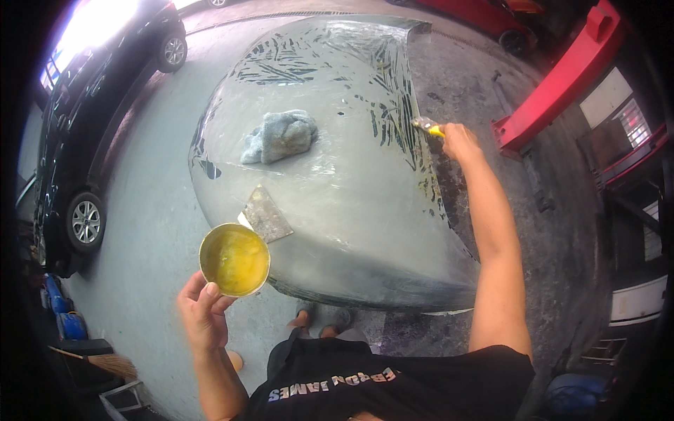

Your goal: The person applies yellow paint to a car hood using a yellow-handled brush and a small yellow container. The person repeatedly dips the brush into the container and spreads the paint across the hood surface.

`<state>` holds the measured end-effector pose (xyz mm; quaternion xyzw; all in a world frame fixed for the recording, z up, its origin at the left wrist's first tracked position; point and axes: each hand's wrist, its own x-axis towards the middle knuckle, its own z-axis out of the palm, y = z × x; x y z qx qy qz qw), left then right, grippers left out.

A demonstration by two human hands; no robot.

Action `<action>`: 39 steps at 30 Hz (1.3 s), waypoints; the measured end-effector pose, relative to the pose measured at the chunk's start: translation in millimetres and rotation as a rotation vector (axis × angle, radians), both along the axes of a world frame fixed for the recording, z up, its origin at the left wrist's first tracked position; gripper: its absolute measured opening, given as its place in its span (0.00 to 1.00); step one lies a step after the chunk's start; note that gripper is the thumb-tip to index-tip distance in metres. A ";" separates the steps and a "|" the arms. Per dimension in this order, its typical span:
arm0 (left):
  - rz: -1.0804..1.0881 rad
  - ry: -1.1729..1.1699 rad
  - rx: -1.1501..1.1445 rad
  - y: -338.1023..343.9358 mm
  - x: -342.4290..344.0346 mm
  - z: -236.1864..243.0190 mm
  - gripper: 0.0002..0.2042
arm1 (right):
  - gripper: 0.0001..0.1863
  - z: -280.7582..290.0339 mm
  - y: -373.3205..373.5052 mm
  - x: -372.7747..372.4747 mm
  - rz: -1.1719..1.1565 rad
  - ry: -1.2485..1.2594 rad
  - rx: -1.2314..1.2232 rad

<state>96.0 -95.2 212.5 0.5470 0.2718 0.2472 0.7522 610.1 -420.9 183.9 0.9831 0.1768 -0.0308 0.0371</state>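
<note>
My left hand (203, 309) grips a round can (235, 261) by its lower side, the thumb up near the rim. Yellow liquid coats the inside of the can. In my right hand (460, 142) is a brush (430, 127) with a yellow handle, its bristles against the right edge of a large grey car hood (309, 189). Dark wrinkled streaks and wet-looking patches run along the hood's far and right parts. A crumpled blue-grey towel (284, 135) lies on its middle. Nearer me a flat, stained spreader (265, 214) rests on the hood, beside the can in view.
A black car (105, 105) stands on the left and a red car (477, 21) at the back right. On the right rises a red lift post (562, 77). A broom (109, 361) lies at the lower left. Concrete floor (144, 231) surrounds the hood.
</note>
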 end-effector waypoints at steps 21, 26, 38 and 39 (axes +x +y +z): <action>-0.459 0.107 -0.071 -47.3 133.3 -32.2 0.25 | 0.06 161.1 4.7 -294.9 0.629 -0.179 0.208; -0.464 0.067 0.065 -72.9 148.5 -27.6 0.27 | 0.05 121.0 25.7 -302.7 0.606 -0.207 0.035; -0.399 0.096 0.124 -57.5 283.8 -47.5 0.27 | 0.15 79.9 -0.5 -224.6 0.007 0.004 0.837; -0.367 0.094 0.101 -50.3 291.4 -52.2 0.28 | 0.15 84.3 6.2 -212.9 -0.062 0.021 0.827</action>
